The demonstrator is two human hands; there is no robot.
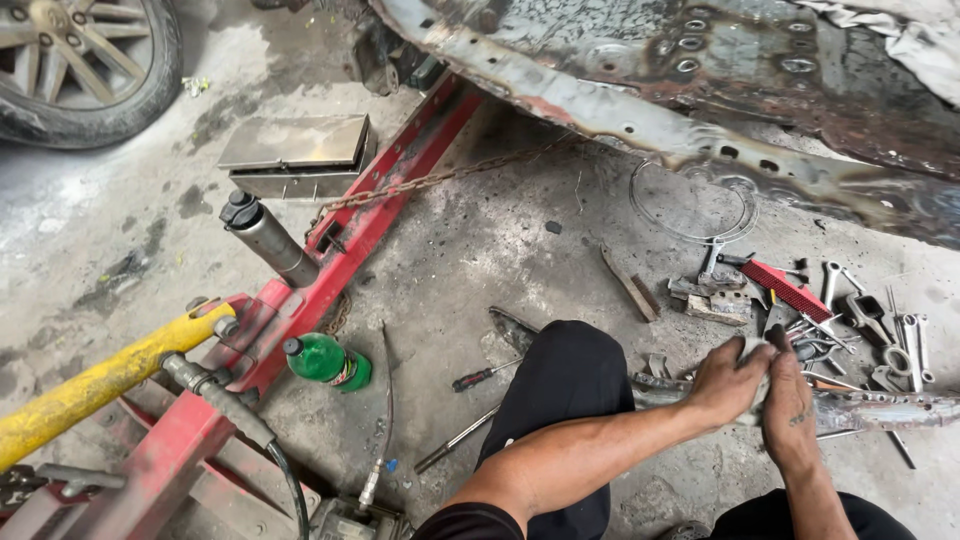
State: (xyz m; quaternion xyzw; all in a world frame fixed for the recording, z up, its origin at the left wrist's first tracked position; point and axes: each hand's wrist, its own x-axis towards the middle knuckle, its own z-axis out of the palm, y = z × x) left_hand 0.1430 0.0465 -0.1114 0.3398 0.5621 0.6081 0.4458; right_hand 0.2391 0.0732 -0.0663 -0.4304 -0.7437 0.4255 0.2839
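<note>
Both hands, left hand (725, 383) and right hand (785, 395), close on a crumpled grey rag (757, 372) over a rusty metal bar (880, 410), whose jagged edge could likely cut them.

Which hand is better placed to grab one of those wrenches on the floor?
Probably the right hand: it lies nearer the wrenches, while the left hand reaches across the knee from farther off. Both hands grip a pale cloth.
</note>
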